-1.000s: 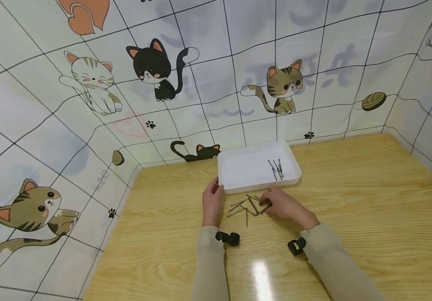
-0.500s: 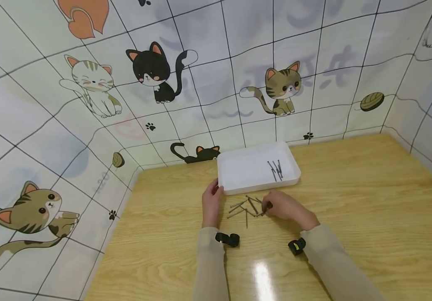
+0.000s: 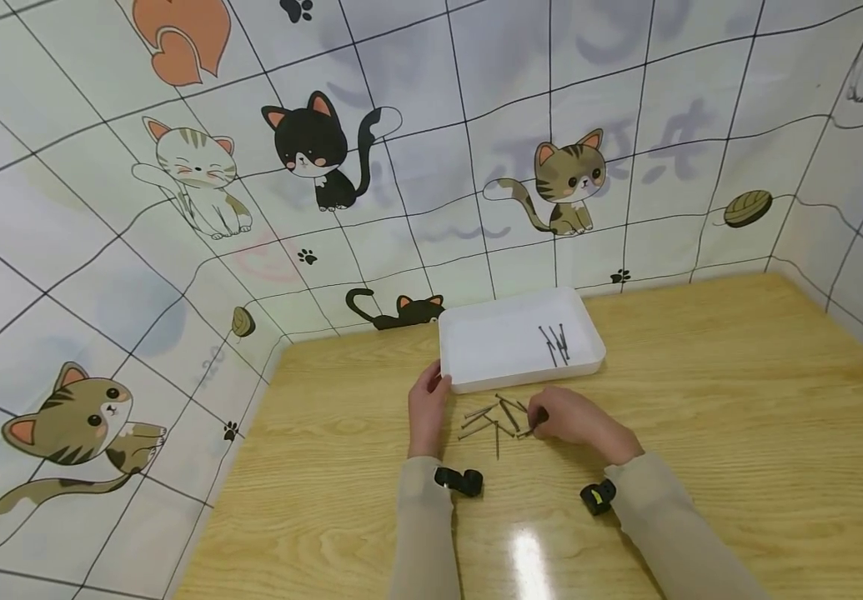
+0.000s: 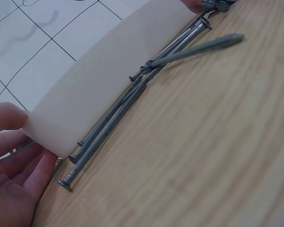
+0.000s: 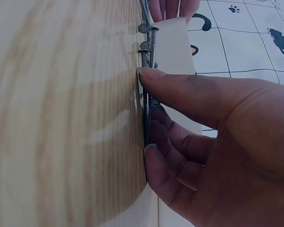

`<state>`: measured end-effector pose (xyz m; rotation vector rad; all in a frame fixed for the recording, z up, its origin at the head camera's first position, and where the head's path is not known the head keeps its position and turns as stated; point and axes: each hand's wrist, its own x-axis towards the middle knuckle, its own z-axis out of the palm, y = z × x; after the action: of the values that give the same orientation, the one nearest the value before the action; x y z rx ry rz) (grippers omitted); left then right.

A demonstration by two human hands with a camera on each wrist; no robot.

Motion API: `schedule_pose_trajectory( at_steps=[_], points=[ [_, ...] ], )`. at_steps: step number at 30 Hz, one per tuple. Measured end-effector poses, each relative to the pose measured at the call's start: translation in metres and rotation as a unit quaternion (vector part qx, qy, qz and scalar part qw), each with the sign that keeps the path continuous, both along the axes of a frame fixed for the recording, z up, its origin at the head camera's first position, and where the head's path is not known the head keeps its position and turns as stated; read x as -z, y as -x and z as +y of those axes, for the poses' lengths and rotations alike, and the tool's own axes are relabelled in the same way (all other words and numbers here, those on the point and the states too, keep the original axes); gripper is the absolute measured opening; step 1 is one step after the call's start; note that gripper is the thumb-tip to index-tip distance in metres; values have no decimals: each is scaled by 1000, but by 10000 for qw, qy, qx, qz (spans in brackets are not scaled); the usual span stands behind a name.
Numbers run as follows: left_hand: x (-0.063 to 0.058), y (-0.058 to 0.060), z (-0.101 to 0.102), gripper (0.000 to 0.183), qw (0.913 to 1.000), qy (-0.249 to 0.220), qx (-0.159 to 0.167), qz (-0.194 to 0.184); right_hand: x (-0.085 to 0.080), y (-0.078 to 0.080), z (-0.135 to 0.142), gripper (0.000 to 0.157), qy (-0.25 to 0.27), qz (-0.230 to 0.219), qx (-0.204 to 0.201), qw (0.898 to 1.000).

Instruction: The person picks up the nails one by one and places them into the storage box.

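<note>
A shallow white tray (image 3: 502, 343) stands near the back wall, with several nails (image 3: 557, 346) lying at its right side. My left hand (image 3: 427, 410) grips the tray's front left corner, thumb on one side and fingers on the other, as the left wrist view shows. In front of the tray lies a loose pile of grey nails (image 3: 497, 421). At the pile's right end, my right hand (image 3: 574, 423) pinches a nail (image 5: 146, 118) low on the tabletop, between thumb and curled fingers. My fingers partly hide that nail.
The wooden table (image 3: 716, 400) extends to both sides and toward me. Directly behind the tray rises a wall covering (image 3: 431, 150) printed with cats. Black cameras sit on both wrists.
My right hand has drawn slightly to the right along the pile, still low at the table. My left hand stays at the tray's corner. The head view has shifted slightly.
</note>
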<state>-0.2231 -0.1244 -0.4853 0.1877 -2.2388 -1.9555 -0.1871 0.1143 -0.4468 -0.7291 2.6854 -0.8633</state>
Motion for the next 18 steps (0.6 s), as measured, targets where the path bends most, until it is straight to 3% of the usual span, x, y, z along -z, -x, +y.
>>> schedule_pose_trajectory(
  at_steps=[18],
  points=[
    [2, -1, 0, 39, 10000, -18, 16, 14, -1, -3, 3, 6, 118, -33, 444, 9989]
  ],
)
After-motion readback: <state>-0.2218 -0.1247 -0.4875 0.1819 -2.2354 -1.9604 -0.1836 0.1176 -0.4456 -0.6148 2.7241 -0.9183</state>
